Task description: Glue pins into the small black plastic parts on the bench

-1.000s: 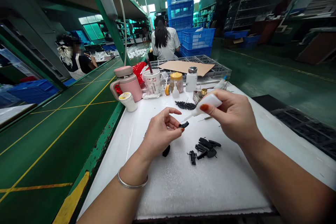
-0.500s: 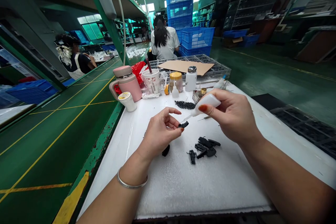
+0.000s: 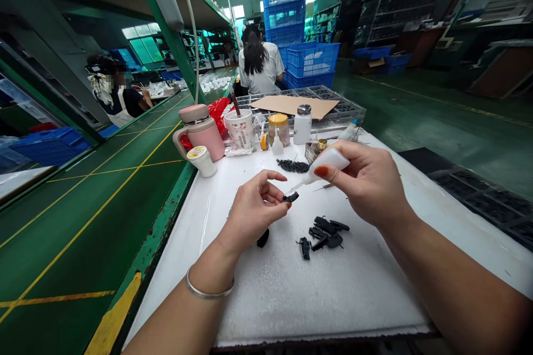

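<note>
My left hand (image 3: 254, 205) pinches a small black plastic part (image 3: 291, 197) between thumb and fingers, above the white foam-like work surface (image 3: 266, 299). My right hand (image 3: 366, 180) is closed around a white squeeze bottle (image 3: 328, 165), tilted with its thin nozzle pointing down left. The nozzle tip is at the black part; whether it touches cannot be made out. Several similar black parts (image 3: 325, 233) lie in a loose pile below my hands. Another black piece (image 3: 263, 238) shows partly from behind my left wrist. A heap of tiny black pieces (image 3: 292, 166) lies beyond the bottle.
Along the back stand a pink mug (image 3: 204, 133), a small white tub (image 3: 202, 161), a drink cup (image 3: 239, 127), a yellow-lidded jar (image 3: 278, 127) and a white metal-topped bottle (image 3: 302, 125). A green conveyor (image 3: 95, 199) runs at left. Two people sit farther off, near blue crates (image 3: 313, 60).
</note>
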`<action>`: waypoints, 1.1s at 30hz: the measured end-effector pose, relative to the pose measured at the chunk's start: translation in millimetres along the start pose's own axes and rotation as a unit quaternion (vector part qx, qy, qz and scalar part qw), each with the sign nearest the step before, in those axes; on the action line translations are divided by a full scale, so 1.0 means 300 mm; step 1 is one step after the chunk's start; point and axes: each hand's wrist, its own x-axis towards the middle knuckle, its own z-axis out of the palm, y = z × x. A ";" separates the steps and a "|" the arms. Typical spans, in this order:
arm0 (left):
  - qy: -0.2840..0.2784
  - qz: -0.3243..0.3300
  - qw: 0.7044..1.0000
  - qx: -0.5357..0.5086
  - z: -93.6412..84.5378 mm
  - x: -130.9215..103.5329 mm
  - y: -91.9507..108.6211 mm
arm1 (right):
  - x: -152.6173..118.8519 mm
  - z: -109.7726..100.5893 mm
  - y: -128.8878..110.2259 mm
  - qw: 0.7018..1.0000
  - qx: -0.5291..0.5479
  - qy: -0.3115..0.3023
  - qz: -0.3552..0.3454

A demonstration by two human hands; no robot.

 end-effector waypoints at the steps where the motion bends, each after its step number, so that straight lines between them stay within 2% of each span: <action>1: 0.001 0.000 1.000 -0.001 0.000 0.000 0.001 | 0.000 0.000 0.000 1.000 0.000 0.000 0.000; 16: -0.001 -0.001 1.000 -0.005 0.000 -0.002 0.001 | -0.001 -0.001 -0.003 1.000 -0.003 0.002 0.002; 19: 0.001 -0.002 1.000 -0.006 0.001 -0.001 0.002 | -0.001 0.000 0.000 1.000 0.012 0.022 0.001; 23: 0.002 -0.008 0.999 -0.031 0.001 0.003 0.000 | 0.009 -0.002 0.011 0.992 0.094 0.070 0.035; 26: 0.000 -0.027 0.995 -0.091 -0.003 0.009 -0.003 | 0.025 0.000 0.026 0.967 0.222 0.089 0.090; 29: 0.013 -0.038 0.988 -0.152 -0.008 0.013 -0.004 | 0.034 0.018 0.044 0.938 0.306 0.044 0.158; 33: 0.040 -0.017 0.980 -0.196 -0.014 0.014 -0.002 | 0.022 0.065 0.069 0.916 0.312 -0.125 0.218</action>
